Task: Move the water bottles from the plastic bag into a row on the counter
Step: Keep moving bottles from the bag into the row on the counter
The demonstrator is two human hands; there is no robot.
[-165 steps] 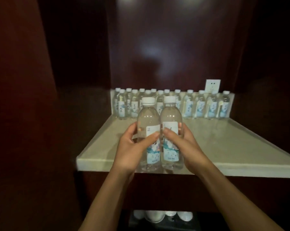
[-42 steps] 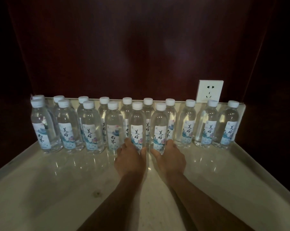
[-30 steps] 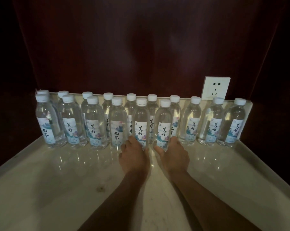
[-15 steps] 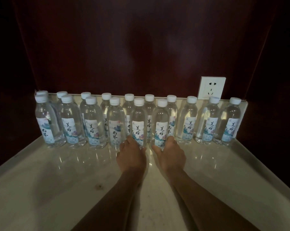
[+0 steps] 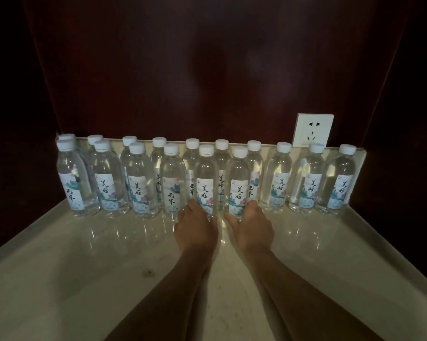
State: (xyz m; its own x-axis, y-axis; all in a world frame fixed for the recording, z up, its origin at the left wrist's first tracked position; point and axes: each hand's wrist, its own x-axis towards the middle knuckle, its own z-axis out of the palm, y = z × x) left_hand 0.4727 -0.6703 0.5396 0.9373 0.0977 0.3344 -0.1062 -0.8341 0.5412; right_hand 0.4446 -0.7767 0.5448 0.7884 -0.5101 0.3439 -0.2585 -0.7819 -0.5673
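Both hands are gripping upright bottles standing on the desk [image 5: 89, 279]: the left hand [image 5: 196, 227] is holding one bottle [image 5: 205, 178], the right hand [image 5: 253, 228] its neighbour [image 5: 239, 179]. Both bottles are standing straight ahead of the hands, in the front row.

Clear, glossy plastic on the water bottles [image 5: 206, 183], each with a matt white cap [image 5: 206, 150] and a smooth printed paper-like label [image 5: 204, 193]. The counter [image 5: 84, 279] looks like polished pale stone (it mirrors the bottles). Dark reddish wood panelling [image 5: 207, 70] shines faintly; the wall socket [image 5: 312, 130] is smooth white plastic.
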